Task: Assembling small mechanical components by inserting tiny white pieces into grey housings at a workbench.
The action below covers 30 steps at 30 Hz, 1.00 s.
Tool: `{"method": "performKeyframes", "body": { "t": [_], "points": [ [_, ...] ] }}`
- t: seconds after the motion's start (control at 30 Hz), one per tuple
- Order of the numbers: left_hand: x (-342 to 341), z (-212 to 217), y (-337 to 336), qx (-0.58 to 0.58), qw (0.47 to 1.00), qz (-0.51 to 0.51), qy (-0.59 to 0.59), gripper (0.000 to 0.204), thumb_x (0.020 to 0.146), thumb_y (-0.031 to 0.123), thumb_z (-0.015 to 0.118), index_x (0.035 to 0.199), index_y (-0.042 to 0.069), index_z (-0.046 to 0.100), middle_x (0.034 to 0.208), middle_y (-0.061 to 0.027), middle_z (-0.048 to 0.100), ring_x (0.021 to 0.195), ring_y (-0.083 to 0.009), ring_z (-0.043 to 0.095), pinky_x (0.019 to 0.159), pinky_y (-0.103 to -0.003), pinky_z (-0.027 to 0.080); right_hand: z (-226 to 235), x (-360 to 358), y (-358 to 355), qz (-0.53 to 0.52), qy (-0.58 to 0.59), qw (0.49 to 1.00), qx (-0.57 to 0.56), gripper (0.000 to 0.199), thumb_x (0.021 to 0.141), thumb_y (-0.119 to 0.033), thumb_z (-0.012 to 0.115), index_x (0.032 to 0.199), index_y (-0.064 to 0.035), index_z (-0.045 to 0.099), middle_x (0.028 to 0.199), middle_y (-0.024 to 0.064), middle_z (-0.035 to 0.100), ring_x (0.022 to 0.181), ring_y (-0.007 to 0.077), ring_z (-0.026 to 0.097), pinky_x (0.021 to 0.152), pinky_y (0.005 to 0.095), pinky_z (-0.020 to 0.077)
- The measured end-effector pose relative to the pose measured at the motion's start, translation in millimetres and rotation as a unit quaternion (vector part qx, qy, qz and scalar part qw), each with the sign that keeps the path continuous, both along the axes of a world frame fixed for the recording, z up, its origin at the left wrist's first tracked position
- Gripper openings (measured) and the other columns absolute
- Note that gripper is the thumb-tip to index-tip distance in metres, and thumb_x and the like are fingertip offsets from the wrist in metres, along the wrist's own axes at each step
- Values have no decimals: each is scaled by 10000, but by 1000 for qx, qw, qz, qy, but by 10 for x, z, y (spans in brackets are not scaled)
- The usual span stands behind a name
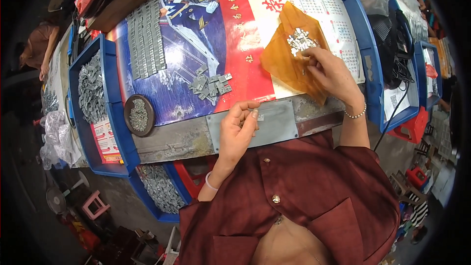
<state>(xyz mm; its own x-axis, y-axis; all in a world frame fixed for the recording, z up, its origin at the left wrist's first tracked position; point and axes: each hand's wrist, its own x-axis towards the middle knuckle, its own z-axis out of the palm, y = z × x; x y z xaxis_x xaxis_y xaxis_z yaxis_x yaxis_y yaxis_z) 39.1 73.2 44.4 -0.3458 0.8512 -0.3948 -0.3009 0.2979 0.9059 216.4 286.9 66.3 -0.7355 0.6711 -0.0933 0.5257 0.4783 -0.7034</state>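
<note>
Left hand (236, 132) curled at small grey block (261, 117), hold unclear. Right hand (333, 74) narrowed beside silvery pieces (300, 42) on amber paper (275, 60), grasp unclear. Wrist snagging paper could scatter pieces.

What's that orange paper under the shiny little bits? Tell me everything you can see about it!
The orange paper is a brownish, see-through-looking sheet, thin, slightly glossy and perhaps waxy, with creases and pointed corners. It lies spread out at an angle over printed sheets. A loose heap of small silvery-white pieces rests on its upper part. The right hand hides some of its right side; I can't tell whether the fingers touch the paper.
</note>
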Motion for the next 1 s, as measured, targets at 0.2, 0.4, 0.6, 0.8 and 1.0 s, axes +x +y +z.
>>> {"method": "performKeyframes", "body": {
  "t": [0.2, 0.4, 0.6, 0.8, 1.0],
  "points": [
    [-4, -14, 19, -2, 1000, -13, 7, 165, 947, 83, 533, 1090, 10, 569, 668, 30, 516, 585, -19, 459, 518, -182, 371, -25, -20, 37, 125, 37, 988, 85, 264, 788, 6, 586, 1050, -12, 557, 903, 145, 584, 911, 338, 567, 811, 396, 459],
    [1, -19, 24, 0, 1000, -15, 10, 164, 948, 81, 533, 1091, 9, 570, 674, 33, 513, 589, -17, 454, 516, -183, 366, -73, -41, -10, 123, 21, 984, 126, 230, 778, 14, 570, 1004, -24, 558, 896, 140, 581, 885, 329, 558, 802, 394, 450],
    [11, 6, 39, 1, 1000, -13, -3, 162, 950, 81, 534, 1090, 9, 569, 680, 35, 510, 595, -14, 448, 518, -180, 363, -111, -78, -83, 57, 52, 993, 88, 191, 770, 33, 550, 952, -22, 531, 854, 135, 575, 847, 324, 563, 772, 400, 452],
    [13, -6, 37, 6, 1000, -18, -1, 160, 950, 85, 533, 1087, 9, 567, 687, 35, 514, 597, -14, 450, 523, -180, 365, -64, -134, -182, 33, 40, 998, 29, 171, 763, 48, 547, 916, -17, 506, 808, 131, 564, 761, 319, 560, 693, 386, 458],
    [52, 31, 48, 8, 1000, -19, -2, 181, 951, 91, 533, 1106, 4, 564, 695, 31, 522, 600, -19, 458, 527, -179, 369, -47, -192, -373, 3, 101, 990, 100, 152, 779, 46, 615, 913, -8, 566, 791, 93, 572, 736, 212, 606, 663, 291, 488]
  ]
}}
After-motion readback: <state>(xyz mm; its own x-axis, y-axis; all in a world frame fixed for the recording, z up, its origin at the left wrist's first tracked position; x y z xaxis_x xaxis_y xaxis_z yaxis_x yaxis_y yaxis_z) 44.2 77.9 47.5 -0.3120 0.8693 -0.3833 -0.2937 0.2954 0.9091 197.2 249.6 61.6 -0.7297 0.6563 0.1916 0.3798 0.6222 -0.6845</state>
